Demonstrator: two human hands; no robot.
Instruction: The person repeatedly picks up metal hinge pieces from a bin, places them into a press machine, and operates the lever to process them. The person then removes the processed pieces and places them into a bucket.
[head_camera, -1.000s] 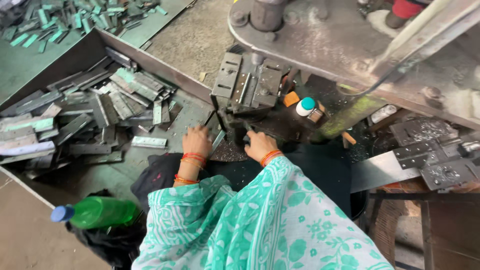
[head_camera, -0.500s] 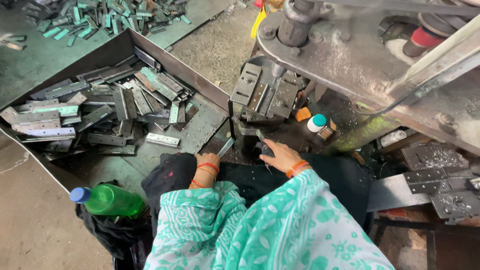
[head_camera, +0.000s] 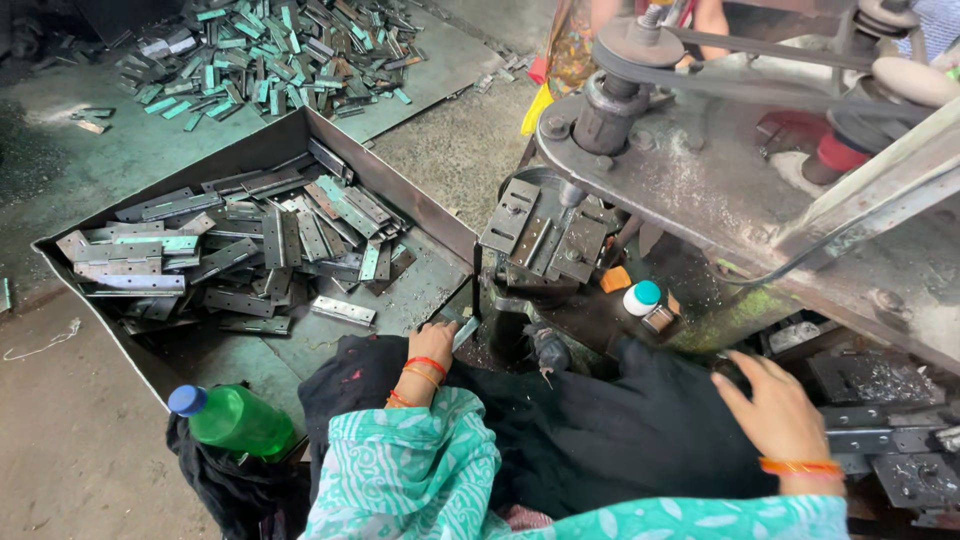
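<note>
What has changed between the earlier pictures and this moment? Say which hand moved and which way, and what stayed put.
The right hand has left the press die and swung out right, open. The left hand has drawn back slightly, a metal strip at its fingers. Hinge tray and green bottle are unchanged.

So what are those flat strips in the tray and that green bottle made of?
The strips look like metal: grey, dull shine, punched holes, hinge-like. The green bottle looks like see-through plastic with a blue cap. The left hand holds one strip.
</note>
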